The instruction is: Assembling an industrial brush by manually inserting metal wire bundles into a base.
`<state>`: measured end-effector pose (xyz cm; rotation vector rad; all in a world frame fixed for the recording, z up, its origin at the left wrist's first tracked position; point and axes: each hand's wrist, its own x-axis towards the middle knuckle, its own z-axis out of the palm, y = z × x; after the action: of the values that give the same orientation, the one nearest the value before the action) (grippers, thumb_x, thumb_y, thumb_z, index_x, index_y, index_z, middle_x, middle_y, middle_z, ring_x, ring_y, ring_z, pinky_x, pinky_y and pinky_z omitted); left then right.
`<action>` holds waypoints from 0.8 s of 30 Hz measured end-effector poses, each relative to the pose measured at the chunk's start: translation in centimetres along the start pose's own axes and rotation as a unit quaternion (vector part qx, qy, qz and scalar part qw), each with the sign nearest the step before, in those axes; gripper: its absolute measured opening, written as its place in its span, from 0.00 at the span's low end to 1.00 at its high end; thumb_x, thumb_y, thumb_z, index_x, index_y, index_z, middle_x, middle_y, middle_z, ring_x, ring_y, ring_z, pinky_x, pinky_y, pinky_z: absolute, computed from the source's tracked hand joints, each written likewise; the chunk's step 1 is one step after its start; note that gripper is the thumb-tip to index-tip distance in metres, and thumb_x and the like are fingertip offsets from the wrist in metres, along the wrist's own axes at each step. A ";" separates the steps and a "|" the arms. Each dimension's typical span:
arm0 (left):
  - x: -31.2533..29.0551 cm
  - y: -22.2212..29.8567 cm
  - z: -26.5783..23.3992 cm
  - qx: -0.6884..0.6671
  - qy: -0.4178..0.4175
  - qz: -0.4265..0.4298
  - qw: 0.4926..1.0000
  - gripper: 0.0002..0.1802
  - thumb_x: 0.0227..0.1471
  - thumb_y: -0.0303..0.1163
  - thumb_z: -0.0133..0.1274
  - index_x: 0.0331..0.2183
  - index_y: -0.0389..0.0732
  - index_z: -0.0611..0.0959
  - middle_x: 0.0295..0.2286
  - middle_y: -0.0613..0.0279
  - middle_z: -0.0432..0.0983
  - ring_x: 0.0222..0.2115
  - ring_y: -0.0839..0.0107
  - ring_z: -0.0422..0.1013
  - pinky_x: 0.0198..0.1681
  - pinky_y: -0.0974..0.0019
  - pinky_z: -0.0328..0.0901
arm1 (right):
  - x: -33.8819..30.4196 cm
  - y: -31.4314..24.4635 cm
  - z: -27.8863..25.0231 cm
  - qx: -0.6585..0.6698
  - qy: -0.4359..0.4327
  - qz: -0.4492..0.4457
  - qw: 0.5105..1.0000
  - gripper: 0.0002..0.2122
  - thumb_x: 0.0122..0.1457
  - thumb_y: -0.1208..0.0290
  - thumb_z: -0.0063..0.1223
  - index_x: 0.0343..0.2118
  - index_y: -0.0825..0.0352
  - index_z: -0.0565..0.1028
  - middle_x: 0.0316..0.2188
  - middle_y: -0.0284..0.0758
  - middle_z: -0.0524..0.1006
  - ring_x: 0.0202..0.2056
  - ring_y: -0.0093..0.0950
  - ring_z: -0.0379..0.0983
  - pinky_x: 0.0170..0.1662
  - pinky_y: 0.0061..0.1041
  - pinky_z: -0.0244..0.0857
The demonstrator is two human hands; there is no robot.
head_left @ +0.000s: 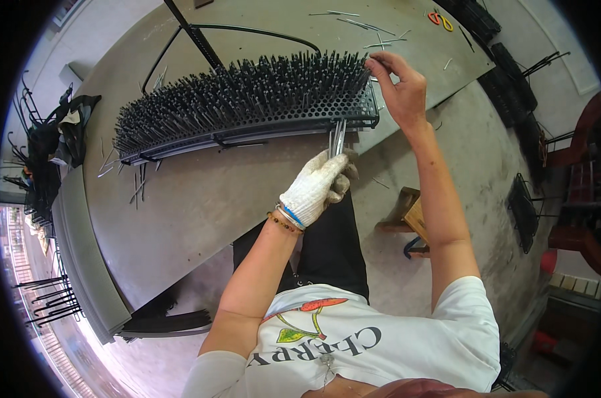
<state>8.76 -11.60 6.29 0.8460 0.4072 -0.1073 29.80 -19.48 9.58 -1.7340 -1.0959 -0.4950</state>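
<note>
A long black perforated rack point(353, 106) lies across the table, packed with upright thin dark rods point(247, 83). In front of its right part, my left hand point(320, 180), in a white knit glove, is closed around a small bundle of silvery metal rods point(338, 138). The tops of these reach the rack's front edge. My right hand point(400, 83) is bare and raised over the rack's right end. Its thumb and forefinger are pinched together at the tips of the outermost rods. What lies between the fingertips is too small to make out.
The grey table point(181, 205) carries loose metal rods point(363, 25) at its far side. Orange-and-yellow-handled scissors point(440, 20) lie far right. A black metal frame point(257, 28) stands behind the rack. A wooden stool point(416, 215) is on the floor at right, and black racks point(513, 83) line the wall.
</note>
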 end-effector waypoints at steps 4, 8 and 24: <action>0.0 0.0 0.1 -0.012 -0.003 -0.004 1.000 0.14 0.60 0.37 0.45 0.43 0.38 0.73 0.28 0.64 0.71 0.19 0.86 0.60 0.17 0.83 0.54 | -0.3 0.5 0.3 0.043 0.010 0.041 0.998 0.07 0.54 0.78 0.58 0.36 0.71 0.77 0.29 0.35 0.80 0.30 0.20 0.76 0.36 0.19 0.70; 0.0 0.3 0.1 -0.026 -0.005 -0.016 1.000 0.14 0.61 0.38 0.44 0.42 0.38 0.73 0.27 0.65 0.70 0.20 0.86 0.60 0.17 0.83 0.54 | -0.2 0.4 0.1 0.015 0.003 0.008 1.000 0.07 0.53 0.79 0.59 0.36 0.71 0.77 0.29 0.35 0.80 0.31 0.21 0.77 0.36 0.19 0.69; 0.1 -0.3 -0.3 0.092 0.014 0.045 0.995 0.13 0.59 0.39 0.48 0.43 0.43 0.74 0.26 0.72 0.70 0.20 0.89 0.60 0.19 0.84 0.55 | -1.3 0.8 1.7 -0.072 -0.036 -0.027 0.996 0.07 0.53 0.69 0.61 0.29 0.68 0.78 0.26 0.36 0.75 0.24 0.33 0.71 0.28 0.29 0.66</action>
<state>8.73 -11.59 5.86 1.0462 0.3888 -0.0497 29.56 -18.57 7.49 -1.8634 -1.1855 -0.5616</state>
